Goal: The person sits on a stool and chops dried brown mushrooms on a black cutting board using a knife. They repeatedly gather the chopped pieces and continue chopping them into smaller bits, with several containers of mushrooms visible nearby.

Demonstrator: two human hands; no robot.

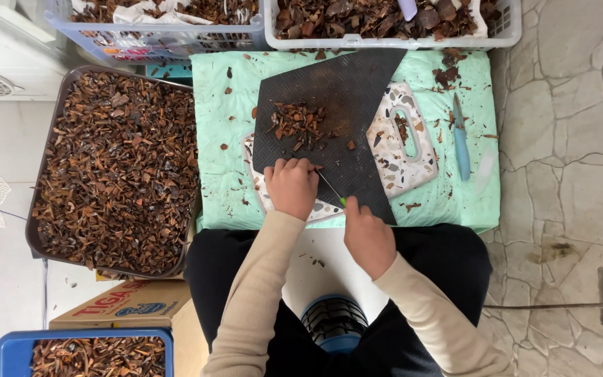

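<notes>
Both hands work on the black mat (329, 105): left hand (292, 187) pins a brown piece, right hand (368, 237) grips a green-handled knife (332, 190); a small cut pile (300, 123) lies beyond them, and the tray (116, 167) left of the mat looks full.

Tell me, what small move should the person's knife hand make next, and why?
Probably draw the knife down through the brown piece pinned under the left hand. The right hand holds the blade angled toward those fingertips on the black mat, and a pile of cut bits already lies just beyond.
</notes>
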